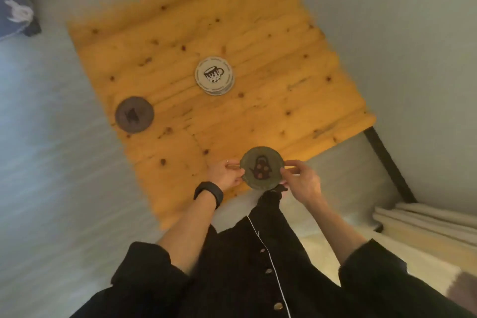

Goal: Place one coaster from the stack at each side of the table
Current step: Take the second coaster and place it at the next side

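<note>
Motion blur is smearing the table (pixel 180 41); both hands, left hand (pixel 225 175) and right hand (pixel 302 183), are pinching the green coaster (pixel 262 168) at lower centre, with the stack (pixel 214 75) and dark coaster (pixel 134 114) lying apart.

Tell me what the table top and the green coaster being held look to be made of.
Table top: looks like solid pine planks with a warm yellow, possibly varnished finish; dark knots and plank seams show. Green coaster, held at its edges by the left hand and right hand: stiff, matte, with a wavy rim and a printed teapot; probably ceramic or coated board, but the blur leaves it open.
</note>
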The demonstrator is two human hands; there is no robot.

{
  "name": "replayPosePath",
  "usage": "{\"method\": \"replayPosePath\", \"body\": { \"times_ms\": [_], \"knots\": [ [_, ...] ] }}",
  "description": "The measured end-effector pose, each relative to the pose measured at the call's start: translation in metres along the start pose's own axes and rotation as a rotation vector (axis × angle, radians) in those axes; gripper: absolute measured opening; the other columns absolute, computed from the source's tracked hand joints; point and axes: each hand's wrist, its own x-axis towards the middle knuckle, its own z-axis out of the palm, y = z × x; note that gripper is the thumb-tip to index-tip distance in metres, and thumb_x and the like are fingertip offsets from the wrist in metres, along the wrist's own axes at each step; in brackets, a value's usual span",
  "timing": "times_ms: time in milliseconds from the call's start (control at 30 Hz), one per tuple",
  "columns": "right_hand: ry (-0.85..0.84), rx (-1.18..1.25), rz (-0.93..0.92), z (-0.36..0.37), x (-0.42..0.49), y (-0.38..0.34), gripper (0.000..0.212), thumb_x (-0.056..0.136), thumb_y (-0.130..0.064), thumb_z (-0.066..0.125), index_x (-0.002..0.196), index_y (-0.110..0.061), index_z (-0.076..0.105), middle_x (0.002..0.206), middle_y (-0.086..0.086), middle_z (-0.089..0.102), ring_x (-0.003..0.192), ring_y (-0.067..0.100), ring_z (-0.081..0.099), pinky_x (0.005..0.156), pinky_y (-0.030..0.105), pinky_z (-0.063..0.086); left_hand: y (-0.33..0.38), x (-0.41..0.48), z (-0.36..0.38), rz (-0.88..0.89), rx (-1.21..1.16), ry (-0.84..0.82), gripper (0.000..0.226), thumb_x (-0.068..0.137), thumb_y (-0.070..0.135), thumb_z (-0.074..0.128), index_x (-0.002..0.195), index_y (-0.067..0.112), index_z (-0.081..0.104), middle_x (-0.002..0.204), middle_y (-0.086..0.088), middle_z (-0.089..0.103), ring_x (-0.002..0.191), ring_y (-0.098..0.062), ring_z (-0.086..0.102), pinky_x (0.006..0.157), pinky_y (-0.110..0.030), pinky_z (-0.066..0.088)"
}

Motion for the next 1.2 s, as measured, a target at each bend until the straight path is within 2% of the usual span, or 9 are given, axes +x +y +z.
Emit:
{"method": "replayPosePath", "body": {
  "times_ms": [67,133,300,467,567,667,800,933,1200],
  "knots": [
    [-0.084,-0.112,-0.033,-0.017,0.022,-0.003,0.026,0.092,-0.03,0.065,0.117,-0.022,0.065,0.083,-0.008,0.071,0.08,0.014,0.069,0.066,0.027,0.05,-0.001,0.0,0.021,-0.016,-0.047,0.07,0.031,0.092,0.003,0.063,0.123,0.002,0.059,0.1,-0.01,0.063,0.067,-0.01,0.059,0.064,-0.022,0.052],
    [-0.147,-0.205,-0.098,-0.03,0.042,-0.008,0.025,0.092,-0.031,0.065,0.115,-0.023,0.066,0.091,-0.005,0.071,0.089,0.018,0.068,0.072,0.031,0.05,-0.002,0.004,0.039,-0.021,-0.131,0.166,0.029,0.091,0.005,0.066,0.119,0.003,0.062,0.098,-0.009,0.065,0.068,-0.011,0.061,0.064,-0.023,0.054],
    [-0.277,-0.389,-0.2,-0.044,0.083,-0.023,0.017,0.093,-0.031,0.064,0.108,-0.023,0.063,0.093,-0.005,0.068,0.079,0.013,0.061,0.06,0.022,0.041,-0.008,0.017,0.069,-0.037,-0.319,0.361,0.019,0.085,0.009,0.073,0.103,0.009,0.068,0.101,-0.011,0.071,0.09,-0.023,0.068,0.089,-0.039,0.056],
    [-0.315,-0.416,-0.253,-0.033,0.117,-0.02,0.008,0.094,-0.029,0.063,0.101,-0.025,0.06,0.089,-0.008,0.065,0.09,0.017,0.063,0.074,0.028,0.042,-0.018,0.042,0.081,-0.058,-0.356,0.473,0.015,0.079,0.024,0.076,0.08,0.032,0.063,0.097,-0.003,0.074,0.088,-0.024,0.071,0.084,-0.043,0.059],
    [-0.297,-0.48,-0.275,-0.03,0.131,-0.016,0.019,0.096,-0.031,0.061,0.11,-0.019,0.064,0.095,-0.008,0.062,0.089,0.013,0.056,0.076,0.025,0.038,-0.012,0.05,0.089,-0.068,-0.336,0.532,0.011,0.08,0.029,0.075,0.085,0.033,0.066,0.097,0.003,0.073,0.088,-0.019,0.07,0.083,-0.037,0.058],
    [-0.288,-0.527,-0.241,-0.028,0.14,-0.009,0.024,0.096,-0.031,0.062,0.115,-0.017,0.065,0.1,-0.003,0.066,0.096,0.019,0.061,0.078,0.027,0.04,-0.009,0.052,0.097,-0.081,-0.262,0.569,0.019,0.085,0.029,0.071,0.103,0.024,0.07,0.098,0.005,0.068,0.087,-0.013,0.061,0.075,-0.026,0.048],
    [-0.264,-0.537,-0.236,-0.027,0.141,0.003,0.024,0.094,-0.032,0.064,0.112,-0.016,0.068,0.109,0.001,0.072,0.104,0.022,0.065,0.081,0.027,0.044,-0.014,0.05,0.106,-0.078,-0.194,0.599,0.02,0.085,0.029,0.07,0.104,0.023,0.072,0.099,0.005,0.071,0.087,-0.014,0.063,0.075,-0.027,0.05],
    [-0.234,-0.486,-0.238,-0.024,0.138,0.006,0.022,0.094,-0.03,0.064,0.109,-0.016,0.069,0.104,-0.001,0.073,0.1,0.02,0.066,0.082,0.027,0.045,-0.018,0.051,0.108,-0.071,-0.152,0.644,0.018,0.084,0.032,0.07,0.101,0.025,0.072,0.099,0.004,0.074,0.092,-0.017,0.067,0.081,-0.029,0.053],
    [-0.212,-0.485,-0.248,-0.02,0.142,0.011,0.021,0.095,-0.033,0.063,0.108,-0.017,0.068,0.087,-0.01,0.063,0.087,0.012,0.058,0.077,0.025,0.04,-0.019,0.052,0.112,-0.051,-0.153,0.68,0.019,0.087,0.032,0.068,0.105,0.025,0.07,0.098,0.008,0.073,0.086,-0.013,0.063,0.069,-0.023,0.044]
  ]
}}
